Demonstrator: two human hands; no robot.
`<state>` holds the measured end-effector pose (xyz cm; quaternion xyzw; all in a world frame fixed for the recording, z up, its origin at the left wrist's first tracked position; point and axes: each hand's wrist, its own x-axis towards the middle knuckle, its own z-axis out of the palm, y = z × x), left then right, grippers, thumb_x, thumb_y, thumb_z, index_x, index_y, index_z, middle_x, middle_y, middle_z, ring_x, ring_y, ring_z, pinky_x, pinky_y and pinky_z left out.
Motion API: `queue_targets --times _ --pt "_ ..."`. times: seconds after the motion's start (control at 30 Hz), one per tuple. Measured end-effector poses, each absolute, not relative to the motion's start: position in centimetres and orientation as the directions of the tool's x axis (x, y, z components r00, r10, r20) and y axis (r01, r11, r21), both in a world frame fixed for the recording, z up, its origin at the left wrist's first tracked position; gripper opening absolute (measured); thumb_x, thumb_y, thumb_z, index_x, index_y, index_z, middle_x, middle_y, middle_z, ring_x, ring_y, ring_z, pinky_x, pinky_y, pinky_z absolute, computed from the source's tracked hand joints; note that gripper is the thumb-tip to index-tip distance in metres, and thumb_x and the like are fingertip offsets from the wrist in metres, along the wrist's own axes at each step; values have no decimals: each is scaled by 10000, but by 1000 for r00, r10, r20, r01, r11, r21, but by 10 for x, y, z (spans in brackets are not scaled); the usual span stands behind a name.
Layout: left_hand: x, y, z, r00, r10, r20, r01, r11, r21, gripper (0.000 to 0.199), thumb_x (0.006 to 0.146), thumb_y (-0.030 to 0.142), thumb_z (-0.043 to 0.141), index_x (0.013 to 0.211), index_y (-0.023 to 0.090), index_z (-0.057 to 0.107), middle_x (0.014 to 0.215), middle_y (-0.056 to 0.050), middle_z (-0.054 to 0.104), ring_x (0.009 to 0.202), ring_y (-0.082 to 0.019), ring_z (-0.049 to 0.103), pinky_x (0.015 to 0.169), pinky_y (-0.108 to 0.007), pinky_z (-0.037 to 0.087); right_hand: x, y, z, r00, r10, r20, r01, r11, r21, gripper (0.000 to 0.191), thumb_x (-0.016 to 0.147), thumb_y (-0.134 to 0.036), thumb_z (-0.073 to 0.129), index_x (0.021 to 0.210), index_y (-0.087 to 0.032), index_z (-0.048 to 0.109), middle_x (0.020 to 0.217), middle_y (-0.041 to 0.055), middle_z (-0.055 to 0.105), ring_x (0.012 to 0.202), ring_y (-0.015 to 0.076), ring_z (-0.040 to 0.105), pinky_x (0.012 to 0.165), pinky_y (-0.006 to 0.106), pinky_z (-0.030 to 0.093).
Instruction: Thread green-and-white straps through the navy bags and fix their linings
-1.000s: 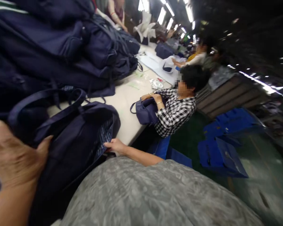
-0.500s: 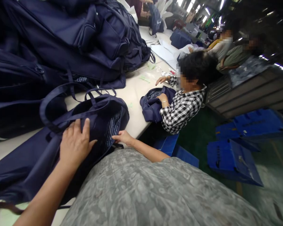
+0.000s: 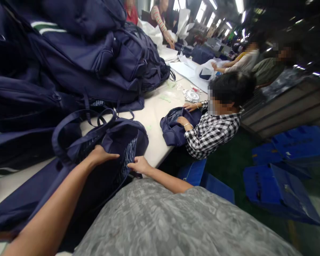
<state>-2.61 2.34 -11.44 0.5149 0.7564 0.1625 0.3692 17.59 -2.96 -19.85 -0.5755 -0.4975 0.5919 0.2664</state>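
A navy blue bag (image 3: 117, 138) lies on the table in front of me, its mouth open and its printed striped lining (image 3: 128, 155) showing. My left hand (image 3: 101, 155) reaches into the mouth. Its thumb is stretched out towards the lining, and the other fingers are hidden behind the fabric. With thumb and fingers pinched together, my right hand (image 3: 139, 165) grips the lined edge of the opening nearest my body. A loop handle (image 3: 59, 137) of the bag arches up beside my left forearm.
A tall heap of navy bags (image 3: 77, 60) stands behind and to the left. Across the pale table (image 3: 154, 121), a person in a checked shirt (image 3: 213, 131) handles another navy bag (image 3: 173, 131). Blue bins (image 3: 277, 192) stand on the floor at right. Other people work farther back.
My left hand has gone from lying flat on the bag's outside to reaching into its mouth. My right hand keeps its pinch on the edge. The co-worker's far hand has come down onto their bag.
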Motion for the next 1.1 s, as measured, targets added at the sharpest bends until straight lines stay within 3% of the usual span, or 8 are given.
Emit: queue_targets --times 0.13,0.23,0.43,0.63,0.7,0.8,0.93,1.1 --pt "-14 14 -114 -96 862 -498 502 474 723 489 502 358 838 867 174 570 929 -129 697 986 -364 664 820 -414 566 175 -29 -204 -202 897 -393 283 -330 -900 96 725 -198 702 690 -132 641 591 -10 627 550 108 582 524 189 426" --pt "-9 5 -117 -117 870 -479 486 471 736 349 566 256 755 844 175 561 832 -103 686 889 -339 681 737 -396 577 175 -29 -201 -191 902 -388 335 -312 -889 105 716 -221 699 675 -140 647 587 -9 628 554 115 583 530 197 422" --pt "-18 -1 -121 -153 840 -520 439 529 726 456 520 145 703 959 163 582 843 -99 676 815 -328 678 661 -387 573 178 -35 -179 -96 941 -325 584 -211 -784 183 714 -332 699 668 -172 624 639 -5 628 647 138 589 594 229 412" --pt "-34 -4 -127 -143 838 -527 368 539 758 633 584 201 720 1195 149 569 1015 -123 693 844 -270 685 689 -333 577 176 -44 -169 -9 1000 28 736 25 -676 475 697 -318 713 1124 -185 552 1094 58 587 985 185 553 848 301 458" --pt "-34 -3 -130 -166 844 -510 379 532 757 646 596 211 726 1220 144 570 1038 -129 694 855 -269 686 708 -336 576 176 -46 -168 -117 975 188 772 208 -600 395 743 -247 681 1115 -183 565 1150 69 548 1085 194 492 939 318 413" --pt "-33 -1 -134 -210 851 -482 415 524 744 619 635 253 725 1225 138 579 1074 -147 691 901 -286 684 751 -357 572 176 -46 -168 -300 926 230 781 377 -499 124 839 -177 600 952 -201 643 1062 41 590 1058 198 464 945 340 355" --pt "-32 -4 -134 -196 850 -489 425 523 739 582 658 409 751 1154 134 624 1050 -153 703 930 -320 682 733 -371 577 177 -45 -167 -392 898 200 778 439 -449 95 899 -228 600 938 -209 684 995 33 640 1008 200 466 903 359 313" --pt "-26 -15 -120 -9 786 -618 321 588 743 585 465 395 886 966 169 687 883 -99 739 837 -322 703 661 -350 592 175 -43 -164 -464 858 221 770 513 -380 94 905 -270 621 904 -200 683 1036 37 646 1044 197 467 914 369 288"
